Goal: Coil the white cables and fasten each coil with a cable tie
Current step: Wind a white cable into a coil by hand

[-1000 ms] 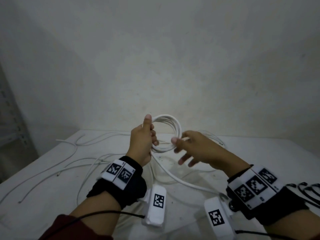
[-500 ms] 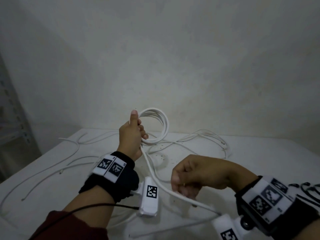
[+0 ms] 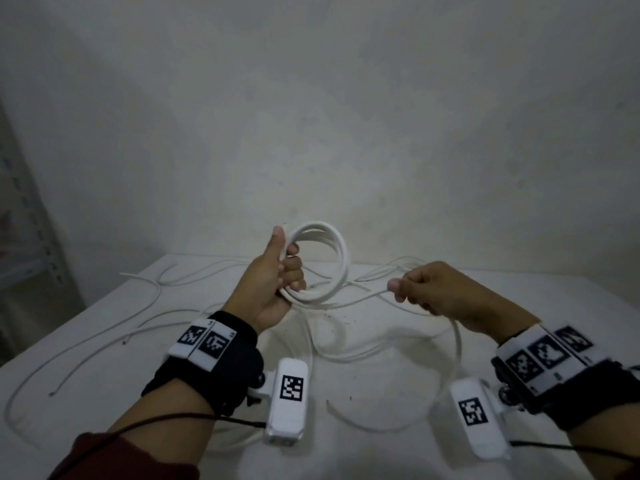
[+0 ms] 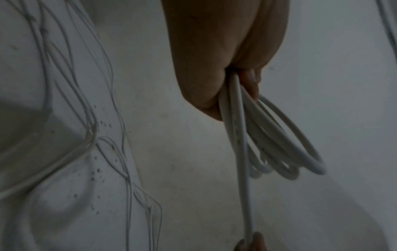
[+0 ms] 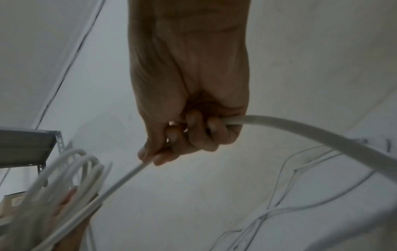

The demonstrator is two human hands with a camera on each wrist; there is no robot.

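Note:
My left hand [image 3: 277, 275] grips a coil of white cable [image 3: 337, 258] of several loops, held upright above the table, thumb up along its left side. The left wrist view shows the coil [image 4: 279, 146] hanging from my curled fingers [image 4: 251, 84]. From the coil's bottom a free strand [image 3: 360, 299] runs right into my right hand [image 3: 426, 292], which pinches it at about the same height. The strand [image 5: 300, 130] passes through my right fist [image 5: 189, 132] and loops down toward the table. No cable tie is recognisable.
Several loose white cables [image 3: 104, 341] lie spread over the white table [image 3: 398, 386], mostly on the left and at the back [image 3: 398, 265]. A metal shelf [image 3: 31, 258] stands at the far left. The wall is close behind the table.
My right hand has risen from low near the table up to the coil's height, drawing the free strand with it. The left hand holds the coil in nearly the same place.

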